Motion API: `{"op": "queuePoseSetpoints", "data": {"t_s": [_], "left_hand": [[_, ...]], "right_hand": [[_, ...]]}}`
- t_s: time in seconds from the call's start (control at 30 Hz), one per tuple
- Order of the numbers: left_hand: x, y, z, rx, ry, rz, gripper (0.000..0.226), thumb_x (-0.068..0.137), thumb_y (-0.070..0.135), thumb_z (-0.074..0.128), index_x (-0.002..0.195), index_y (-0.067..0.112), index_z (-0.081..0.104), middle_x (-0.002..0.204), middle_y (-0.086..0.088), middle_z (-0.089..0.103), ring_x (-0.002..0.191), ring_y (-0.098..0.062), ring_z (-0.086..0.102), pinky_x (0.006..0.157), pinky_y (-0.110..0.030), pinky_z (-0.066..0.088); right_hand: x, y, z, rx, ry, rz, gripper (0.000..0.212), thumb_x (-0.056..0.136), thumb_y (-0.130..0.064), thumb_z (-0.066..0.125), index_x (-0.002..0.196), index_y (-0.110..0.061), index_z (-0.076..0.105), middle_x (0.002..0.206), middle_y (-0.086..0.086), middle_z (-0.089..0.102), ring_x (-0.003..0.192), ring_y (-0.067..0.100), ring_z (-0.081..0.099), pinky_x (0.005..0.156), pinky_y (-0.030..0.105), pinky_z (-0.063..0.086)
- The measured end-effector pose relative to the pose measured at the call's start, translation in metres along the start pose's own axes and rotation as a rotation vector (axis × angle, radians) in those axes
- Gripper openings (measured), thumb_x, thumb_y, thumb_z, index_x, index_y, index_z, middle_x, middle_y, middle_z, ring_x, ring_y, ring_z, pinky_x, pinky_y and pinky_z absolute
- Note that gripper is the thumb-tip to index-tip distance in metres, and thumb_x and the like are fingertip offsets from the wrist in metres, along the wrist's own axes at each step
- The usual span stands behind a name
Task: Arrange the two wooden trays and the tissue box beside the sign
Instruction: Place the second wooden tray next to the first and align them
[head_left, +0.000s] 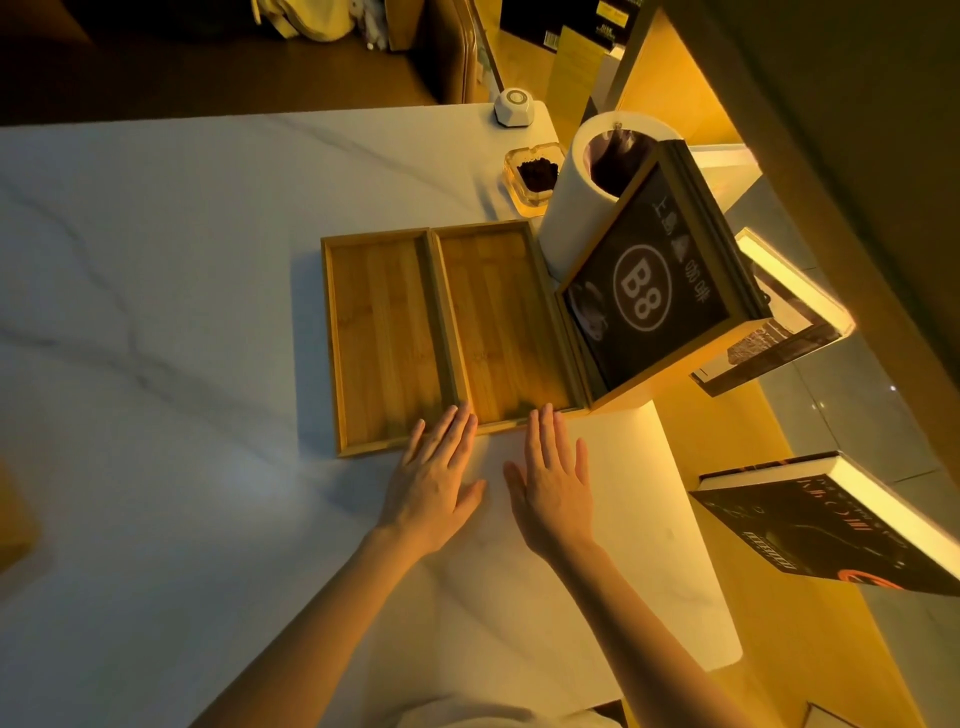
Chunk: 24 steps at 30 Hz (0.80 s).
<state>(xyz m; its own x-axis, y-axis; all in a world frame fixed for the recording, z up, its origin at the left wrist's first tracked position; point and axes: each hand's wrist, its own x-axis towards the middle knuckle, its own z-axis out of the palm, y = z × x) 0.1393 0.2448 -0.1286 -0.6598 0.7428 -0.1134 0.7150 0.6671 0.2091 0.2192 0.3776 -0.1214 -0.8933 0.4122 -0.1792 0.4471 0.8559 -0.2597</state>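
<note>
Two empty wooden trays lie side by side, long edges touching, on the white marble table (156, 312): the left tray (382, 338) and the right tray (504, 322). The right tray's far side meets the wooden-framed black "B8" sign (649, 291), which stands tilted. My left hand (436, 478) lies flat and open, fingertips at the near rims where the trays join. My right hand (553, 483) is flat and open too, fingertips at the right tray's near rim. Behind the sign stands a white cylinder (571, 202) with a dark opening; I cannot tell whether it is the tissue box.
A glass ashtray (532, 174) with dark contents and a small white faceted device (514, 106) sit at the table's far right corner. Lit shelves on the right hold books (831, 530). A tan object (13, 519) shows at the left frame edge.
</note>
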Motion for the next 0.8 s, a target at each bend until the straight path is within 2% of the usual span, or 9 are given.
{"op": "queuePoseSetpoints", "data": {"t_s": [0.13,0.2,0.37,0.47,0.53,0.6,0.7,0.8], "left_hand": [[-0.001,0.002,-0.003,-0.002,0.000,-0.012,0.066,0.085,0.049,0.027,0.137,0.010,0.017,0.144,-0.009,0.036,0.132,-0.022,0.032,0.104,-0.045,0.026],[-0.002,0.003,-0.003,0.008,-0.001,-0.021,0.065,0.085,0.049,0.027,0.137,0.010,0.018,0.144,-0.008,0.037,0.132,-0.022,0.033,0.104,-0.043,0.026],[-0.003,0.004,-0.004,0.046,-0.032,-0.025,0.066,0.084,0.050,0.028,0.136,0.009,0.024,0.141,-0.008,0.042,0.130,-0.021,0.032,0.102,-0.042,0.028],[-0.003,0.002,-0.003,0.031,-0.046,-0.004,0.066,0.084,0.050,0.027,0.137,0.010,0.022,0.144,-0.007,0.039,0.132,-0.021,0.031,0.103,-0.043,0.025],[-0.002,-0.001,-0.004,0.005,-0.068,0.014,0.067,0.084,0.050,0.024,0.139,0.011,0.019,0.147,-0.007,0.032,0.135,-0.021,0.025,0.105,-0.044,0.019],[0.000,-0.002,-0.005,-0.044,-0.079,0.038,0.069,0.083,0.051,0.016,0.140,0.014,0.006,0.152,-0.005,0.014,0.139,-0.021,0.010,0.110,-0.043,0.010],[0.002,-0.004,-0.011,-0.103,-0.093,0.063,0.069,0.078,0.055,0.003,0.135,0.021,-0.014,0.148,0.002,-0.013,0.138,-0.017,-0.011,0.111,-0.034,-0.005],[0.002,-0.006,-0.019,-0.145,-0.111,0.070,0.066,0.089,0.051,0.019,0.138,0.019,-0.012,0.144,0.006,-0.021,0.136,-0.012,-0.015,0.110,-0.029,-0.005]], "right_hand": [[0.000,0.000,0.000,-0.003,0.000,0.002,0.073,0.085,-0.058,-0.003,0.144,-0.016,0.007,0.148,0.000,-0.005,0.138,0.023,-0.005,0.110,0.040,-0.001],[0.000,0.000,-0.001,-0.008,-0.014,0.009,0.067,0.088,-0.054,0.006,0.144,-0.016,0.006,0.148,-0.001,-0.007,0.138,0.022,-0.007,0.111,0.039,-0.003],[0.001,0.000,-0.003,-0.002,-0.049,0.011,0.065,0.089,-0.049,0.016,0.144,-0.017,0.000,0.147,-0.002,-0.014,0.138,0.022,-0.014,0.111,0.037,-0.008],[0.000,-0.001,-0.004,0.000,-0.024,0.005,0.065,0.089,-0.047,0.020,0.144,-0.017,0.002,0.147,-0.002,-0.011,0.138,0.022,-0.012,0.111,0.038,-0.007],[0.000,-0.002,-0.006,-0.013,-0.027,0.002,0.064,0.089,-0.046,0.021,0.144,-0.017,0.003,0.148,-0.001,-0.010,0.137,0.022,-0.013,0.110,0.039,-0.008],[0.002,-0.003,-0.011,-0.043,-0.051,0.003,0.062,0.092,-0.046,0.021,0.144,-0.017,0.002,0.152,0.001,-0.007,0.135,0.020,-0.016,0.109,0.039,-0.011],[0.005,-0.006,-0.020,-0.065,-0.084,0.018,0.059,0.096,-0.043,0.026,0.144,-0.018,0.003,0.156,0.003,0.000,0.137,0.019,-0.014,0.109,0.040,-0.011],[0.007,-0.010,-0.027,-0.076,-0.099,0.030,0.059,0.096,-0.043,0.027,0.144,-0.017,0.006,0.156,0.004,0.005,0.143,0.022,-0.004,0.113,0.041,-0.005]]}}
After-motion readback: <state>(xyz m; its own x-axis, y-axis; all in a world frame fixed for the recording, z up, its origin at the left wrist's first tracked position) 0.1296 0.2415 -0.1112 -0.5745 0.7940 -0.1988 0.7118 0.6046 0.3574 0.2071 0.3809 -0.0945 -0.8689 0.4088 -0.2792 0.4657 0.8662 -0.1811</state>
